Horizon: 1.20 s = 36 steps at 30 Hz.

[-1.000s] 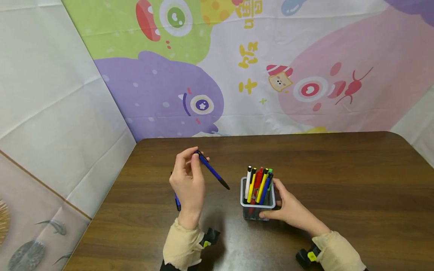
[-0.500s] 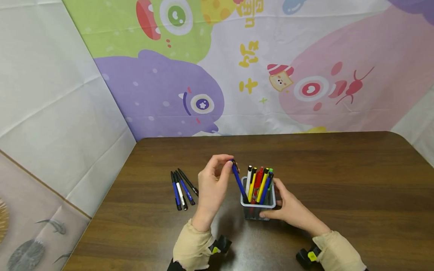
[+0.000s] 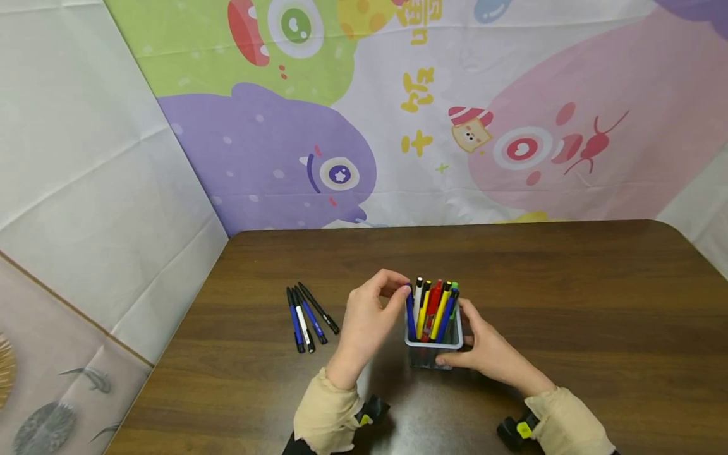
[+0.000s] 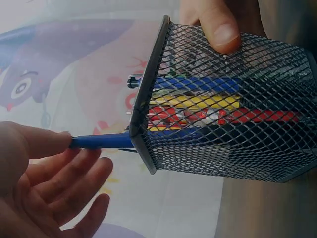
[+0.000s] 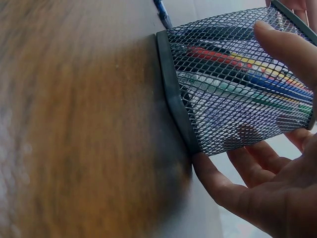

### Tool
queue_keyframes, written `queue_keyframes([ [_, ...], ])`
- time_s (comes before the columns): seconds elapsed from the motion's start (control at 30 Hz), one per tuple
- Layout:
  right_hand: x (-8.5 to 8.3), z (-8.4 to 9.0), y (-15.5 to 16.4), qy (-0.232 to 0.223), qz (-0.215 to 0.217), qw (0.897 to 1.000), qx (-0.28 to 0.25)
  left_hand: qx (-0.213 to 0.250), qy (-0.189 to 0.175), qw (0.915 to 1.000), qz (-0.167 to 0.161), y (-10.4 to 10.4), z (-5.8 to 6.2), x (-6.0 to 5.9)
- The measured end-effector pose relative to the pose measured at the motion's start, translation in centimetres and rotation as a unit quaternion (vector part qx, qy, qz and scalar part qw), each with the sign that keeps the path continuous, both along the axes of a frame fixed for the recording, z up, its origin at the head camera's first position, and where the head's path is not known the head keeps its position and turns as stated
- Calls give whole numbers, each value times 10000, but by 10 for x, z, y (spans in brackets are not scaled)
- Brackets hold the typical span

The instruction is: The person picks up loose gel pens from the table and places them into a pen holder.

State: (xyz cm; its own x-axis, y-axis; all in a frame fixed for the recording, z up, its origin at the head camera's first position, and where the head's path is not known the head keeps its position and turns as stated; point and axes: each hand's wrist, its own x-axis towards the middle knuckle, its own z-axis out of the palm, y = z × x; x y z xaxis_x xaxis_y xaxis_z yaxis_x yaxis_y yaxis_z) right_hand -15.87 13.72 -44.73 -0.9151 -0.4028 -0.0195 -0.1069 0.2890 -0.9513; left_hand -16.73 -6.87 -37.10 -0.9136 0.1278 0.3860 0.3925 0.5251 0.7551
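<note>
My left hand (image 3: 366, 319) pinches the top end of a blue pen (image 4: 106, 141) between thumb and fingertips; the pen's lower part is inside a mesh pen holder (image 4: 233, 163). In the head view this pen stands upright at the holder's left side. White, yellow, red, blue and green pens (image 3: 433, 309) stand in the holder beside it. My right hand (image 3: 483, 351) grips the holder from its right side, thumb on the near wall and fingers around the far side, partly hidden in the head view.
Several blue, white and black pens (image 3: 304, 319) lie side by side on the brown wooden table (image 3: 569, 297), left of the holder. A cartoon-printed cloth (image 3: 415, 189) hangs behind the table's back edge, and a pale cloth (image 3: 102, 158) hangs at the left.
My left hand has carried the blue pen rightward and lowered it into the holder. The pens on the table have come into fuller view. My right hand stays on the holder.
</note>
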Motion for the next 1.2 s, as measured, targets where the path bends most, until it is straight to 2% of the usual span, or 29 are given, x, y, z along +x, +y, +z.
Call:
queue_keyframes([
  [0.2,0,0,0,34,-5,10000,23,-353,-218,9991,-23,2,1,2],
  [0.4,0,-1,0,77,-23,10000,20,-796,-174,9967,-21,3,-2,2],
  [0.57,0,-2,-1,68,-14,10000,-21,-945,-65,9955,-13,3,-5,1],
  [0.77,0,-2,0,-25,60,9999,-119,-1199,-212,9925,-138,5,-6,1],
  [1.2,-2,-4,1,89,-65,9999,53,-1288,-58,9916,-87,4,-6,0],
])
